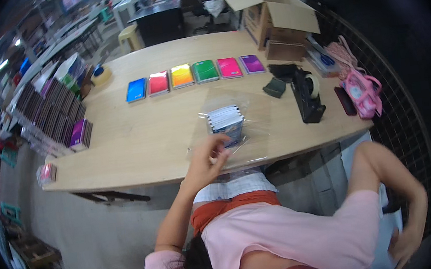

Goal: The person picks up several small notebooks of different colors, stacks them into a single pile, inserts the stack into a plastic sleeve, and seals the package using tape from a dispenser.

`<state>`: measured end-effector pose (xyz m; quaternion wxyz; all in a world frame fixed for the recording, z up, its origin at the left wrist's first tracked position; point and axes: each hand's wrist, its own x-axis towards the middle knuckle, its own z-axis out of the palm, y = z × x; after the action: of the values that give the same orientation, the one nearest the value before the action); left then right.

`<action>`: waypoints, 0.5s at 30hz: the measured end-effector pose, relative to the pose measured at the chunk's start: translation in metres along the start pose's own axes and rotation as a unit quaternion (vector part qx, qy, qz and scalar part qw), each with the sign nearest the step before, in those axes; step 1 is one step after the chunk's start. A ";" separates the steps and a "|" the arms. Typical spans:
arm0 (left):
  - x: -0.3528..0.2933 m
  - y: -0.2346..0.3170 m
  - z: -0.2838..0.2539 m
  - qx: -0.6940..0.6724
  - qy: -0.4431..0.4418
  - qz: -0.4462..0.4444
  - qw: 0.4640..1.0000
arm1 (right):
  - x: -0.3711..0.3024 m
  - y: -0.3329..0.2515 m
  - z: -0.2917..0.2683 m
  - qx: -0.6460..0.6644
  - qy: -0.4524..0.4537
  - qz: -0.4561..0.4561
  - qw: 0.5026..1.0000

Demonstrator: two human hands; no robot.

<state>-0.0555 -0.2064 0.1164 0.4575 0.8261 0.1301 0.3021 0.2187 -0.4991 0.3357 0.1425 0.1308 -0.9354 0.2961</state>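
A block of small notebooks [224, 116] stands on the table with white page edges up and a blue cover facing me. It rests on a clear plastic sheet [256, 125]. At the block's near left corner is my left hand [209, 160], fingers bent and apart; nothing shows between them. Whether its fingertips touch the block I cannot tell. My right hand [405, 247] hangs low at the far right, beside my body and off the table. Its fingers are partly hidden. Behind the block lies a row of notebook piles in several colours, including a green notebook [205, 71].
Tall notebook stacks [51, 117] fill the table's left end, near a tape roll [100, 75]. On the right stand a black tape dispenser [308, 98], an open cardboard box [287, 16], a pink bag [362, 95] and a plastic container with scissors [325, 62]. Wire mesh [394, 84] borders that side.
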 end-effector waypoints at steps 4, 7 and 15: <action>-0.017 -0.052 0.008 -0.096 0.333 -0.019 0.938 | -0.058 0.045 0.023 0.031 0.098 -0.097 0.990; -0.004 -0.061 0.025 -0.045 0.360 -0.021 0.931 | -0.089 0.160 0.036 0.123 0.287 -0.325 0.893; 0.027 -0.061 0.033 0.034 0.342 0.024 0.939 | -0.017 0.289 -0.028 -0.459 0.313 0.500 0.665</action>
<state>-0.0101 -0.1827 0.0625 0.3498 0.6905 0.2695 0.5729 0.1442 -0.2517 0.2025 0.2993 -0.5386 -0.7783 -0.1205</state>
